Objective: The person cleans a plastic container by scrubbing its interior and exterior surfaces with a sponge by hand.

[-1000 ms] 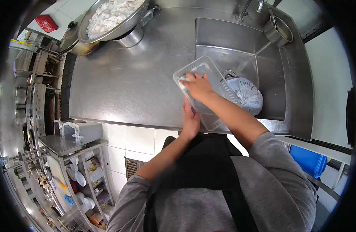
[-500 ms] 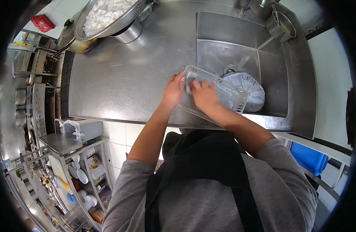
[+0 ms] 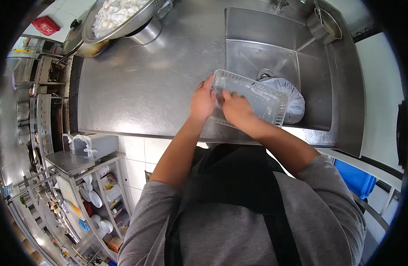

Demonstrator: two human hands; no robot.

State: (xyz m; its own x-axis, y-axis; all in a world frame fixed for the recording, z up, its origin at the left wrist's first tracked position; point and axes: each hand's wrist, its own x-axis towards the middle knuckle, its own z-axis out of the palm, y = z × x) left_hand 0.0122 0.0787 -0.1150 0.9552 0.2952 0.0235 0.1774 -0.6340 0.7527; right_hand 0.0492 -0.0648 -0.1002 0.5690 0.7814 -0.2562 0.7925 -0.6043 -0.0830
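We see a steel counter (image 3: 137,97) with a sink (image 3: 250,60) set into its right end; a tied bag (image 3: 295,105) lies in the sink, a shiny pot (image 3: 147,35) stands near the counter's far left corner, and a handled pot (image 3: 318,30) by its far right corner

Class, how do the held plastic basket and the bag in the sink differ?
The plastic basket looks stiff and angular; the bag looks soft and rounded. The plastic basket has slotted walls; the bag carries dark writing. The plastic basket is held; the bag rests in the sink. Both are pale.
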